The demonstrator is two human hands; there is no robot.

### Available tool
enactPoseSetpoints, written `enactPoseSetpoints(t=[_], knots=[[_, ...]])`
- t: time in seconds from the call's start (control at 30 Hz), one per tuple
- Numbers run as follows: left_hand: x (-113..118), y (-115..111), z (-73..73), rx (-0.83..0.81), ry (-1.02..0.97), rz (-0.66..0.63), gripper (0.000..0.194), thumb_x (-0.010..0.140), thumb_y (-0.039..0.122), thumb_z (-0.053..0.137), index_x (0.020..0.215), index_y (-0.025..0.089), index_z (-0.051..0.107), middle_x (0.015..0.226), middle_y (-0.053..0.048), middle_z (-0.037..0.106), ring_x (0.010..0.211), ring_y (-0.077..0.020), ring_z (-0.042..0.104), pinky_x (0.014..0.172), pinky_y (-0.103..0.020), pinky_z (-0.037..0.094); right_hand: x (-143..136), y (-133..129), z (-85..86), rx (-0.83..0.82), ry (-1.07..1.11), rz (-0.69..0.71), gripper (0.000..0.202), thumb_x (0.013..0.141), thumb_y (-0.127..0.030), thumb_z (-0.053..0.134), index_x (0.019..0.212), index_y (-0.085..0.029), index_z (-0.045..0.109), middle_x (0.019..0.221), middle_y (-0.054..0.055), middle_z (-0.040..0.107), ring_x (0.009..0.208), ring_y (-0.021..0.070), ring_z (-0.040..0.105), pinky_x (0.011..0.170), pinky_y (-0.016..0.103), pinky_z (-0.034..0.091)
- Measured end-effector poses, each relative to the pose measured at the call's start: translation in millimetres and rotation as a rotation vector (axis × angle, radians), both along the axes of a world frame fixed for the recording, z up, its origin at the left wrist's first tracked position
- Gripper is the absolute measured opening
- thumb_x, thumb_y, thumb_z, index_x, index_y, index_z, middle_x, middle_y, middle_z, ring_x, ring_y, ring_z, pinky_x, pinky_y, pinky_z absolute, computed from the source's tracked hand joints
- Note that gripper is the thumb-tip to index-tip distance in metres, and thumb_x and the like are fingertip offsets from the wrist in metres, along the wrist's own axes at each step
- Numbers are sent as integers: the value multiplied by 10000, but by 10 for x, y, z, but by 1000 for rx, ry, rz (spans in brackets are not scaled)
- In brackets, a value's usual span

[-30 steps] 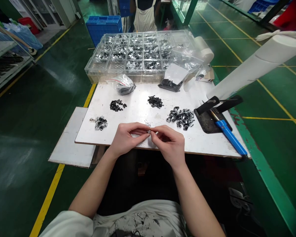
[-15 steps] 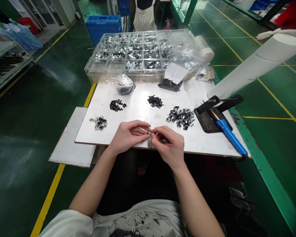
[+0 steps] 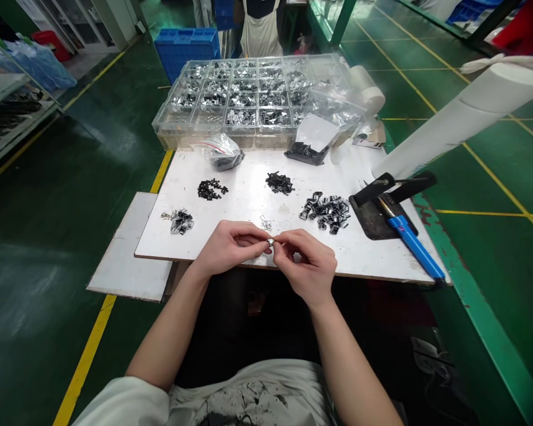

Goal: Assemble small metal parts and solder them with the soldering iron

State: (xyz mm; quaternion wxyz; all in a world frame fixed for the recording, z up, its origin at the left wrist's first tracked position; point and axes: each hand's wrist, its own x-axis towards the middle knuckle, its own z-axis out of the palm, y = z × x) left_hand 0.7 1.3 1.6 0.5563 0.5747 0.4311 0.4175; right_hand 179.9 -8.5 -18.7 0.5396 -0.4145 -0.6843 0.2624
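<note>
Between my fingertips, near the front edge of the white board (image 3: 244, 207), is a small shiny metal piece (image 3: 270, 242). My left hand (image 3: 233, 245) pinches it from the left, and my right hand (image 3: 305, 260) grips it from the right. Its exact shape is mostly hidden by the fingers. Just beyond the fingertips lie some thin wire pieces (image 3: 265, 223). To the right sits a pile of black and silver metal clips (image 3: 326, 212). A smaller pile of silver and black parts (image 3: 182, 222) lies to the left, with two heaps of small black parts (image 3: 211, 189), (image 3: 279, 183) farther back.
A clear compartment box (image 3: 244, 127) full of metal parts spans the back. Before it lie a zip bag (image 3: 224, 155) and an open bag of black pieces (image 3: 308, 151). A blue-handled soldering iron (image 3: 411, 242) rests in its stand at right, by a white duct (image 3: 462, 118). A person (image 3: 261, 32) is behind.
Both hands have shifted slightly, the right one a little to the right and down. The wire pieces and the metal piece between the fingertips now show more.
</note>
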Motion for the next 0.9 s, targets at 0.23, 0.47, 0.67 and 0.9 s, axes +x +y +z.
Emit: enactPoseSetpoints(t=[0.23,0.47,0.67,0.9], knots=[[-2,-14,-19,-55,6,24,145,799,231,784,907,134,797,767,-81,804,750,-245,792,681,-277,651,5,7,-8,-26,-21,18,78,869,-173,657,876,-234,704,813,26,697,546,112,559,469,265,457],[-12,-26,-14,-72,-9,35,146,803,224,789,921,140,813,786,-79,812,763,-237,797,692,-260,654,16,14,-4,-12,28,32,132,862,-133,674,913,-239,734,849,24,711,565,105,563,474,255,456],[-8,-27,-18,-69,9,73,150,791,241,799,887,126,800,761,-87,807,747,-246,795,689,-281,660,23,27,-9,-8,10,52,140,889,-146,664,953,-239,746,886,37,719,577,106,566,479,254,458],[12,-26,-34,-25,59,85,136,778,219,784,860,110,777,740,-94,793,700,-227,778,638,-268,634,21,37,-9,-3,1,69,148,891,-114,663,947,-223,747,894,35,717,580,91,555,493,241,449]])
